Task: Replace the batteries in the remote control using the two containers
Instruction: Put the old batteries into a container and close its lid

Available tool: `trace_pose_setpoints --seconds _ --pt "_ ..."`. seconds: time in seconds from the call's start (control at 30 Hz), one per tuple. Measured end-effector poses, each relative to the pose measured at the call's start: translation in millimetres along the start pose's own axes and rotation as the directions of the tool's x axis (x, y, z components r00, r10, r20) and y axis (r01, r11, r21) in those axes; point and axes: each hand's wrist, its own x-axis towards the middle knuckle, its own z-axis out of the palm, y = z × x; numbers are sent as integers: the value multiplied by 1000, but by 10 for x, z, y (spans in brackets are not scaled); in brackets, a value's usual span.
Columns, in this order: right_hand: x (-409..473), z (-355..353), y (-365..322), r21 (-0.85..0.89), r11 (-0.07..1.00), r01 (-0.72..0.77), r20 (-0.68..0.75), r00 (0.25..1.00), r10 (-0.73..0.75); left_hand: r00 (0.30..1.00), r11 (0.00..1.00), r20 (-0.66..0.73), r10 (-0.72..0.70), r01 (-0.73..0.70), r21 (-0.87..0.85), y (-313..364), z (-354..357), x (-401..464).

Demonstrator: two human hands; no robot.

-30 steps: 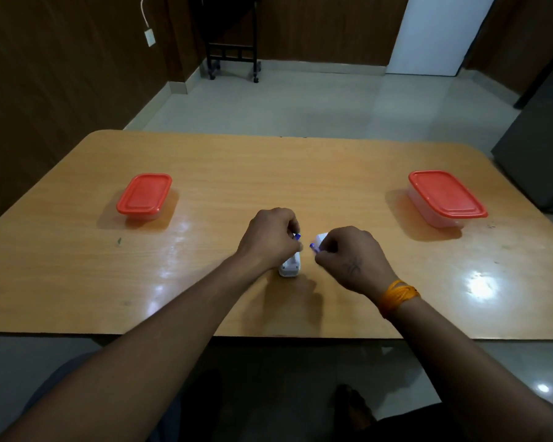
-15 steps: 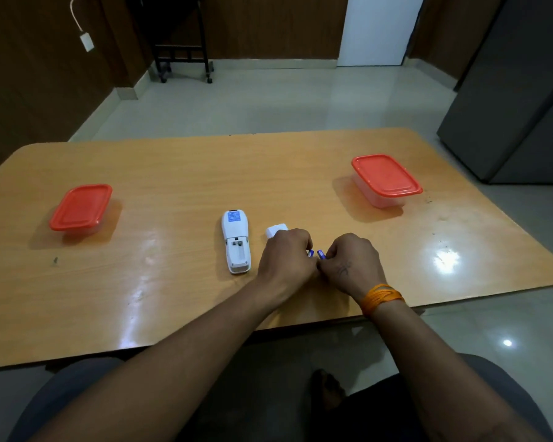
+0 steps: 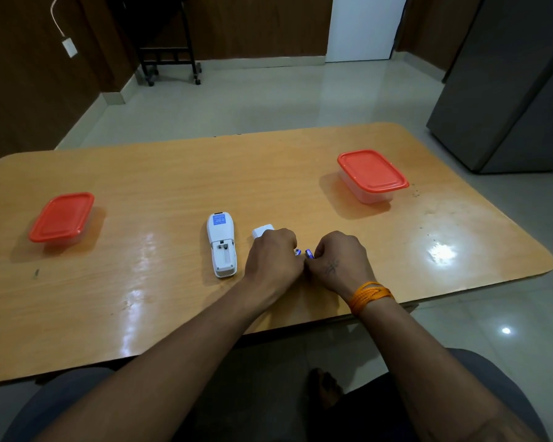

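The left hand [image 3: 273, 256] and right hand [image 3: 340, 260] are curling knuckle to knuckle, each pinching a blue battery [image 3: 309, 253]. The remote control [image 3: 221, 244] is lying open-backed just left of the left hand, its cover [image 3: 262, 231] peeking out beyond that hand's knuckles.

Head-height view, angled down over table [image 3: 173, 173]

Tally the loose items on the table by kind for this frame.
Red-lidded containers: 2
Remote control, compartment open: 1
Battery cover: 1
Batteries, pinched between the hands: 2
Total: 6
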Motion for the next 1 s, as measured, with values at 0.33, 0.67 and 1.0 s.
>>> trace_pose_setpoints --seconds 0.33,0.67,1.0 --pt "169 -375 213 142 990 -3 -227 973 36 987 987 -120 105 -119 -112 62 -172 -60" --pt "643 -508 573 233 972 -19 -553 820 148 993 951 -68 97 -112 -288 607 155 546" --pt "1134 -487 1107 244 954 -172 -279 930 239 998 930 18 -65 67 -361 1160 621 1207"
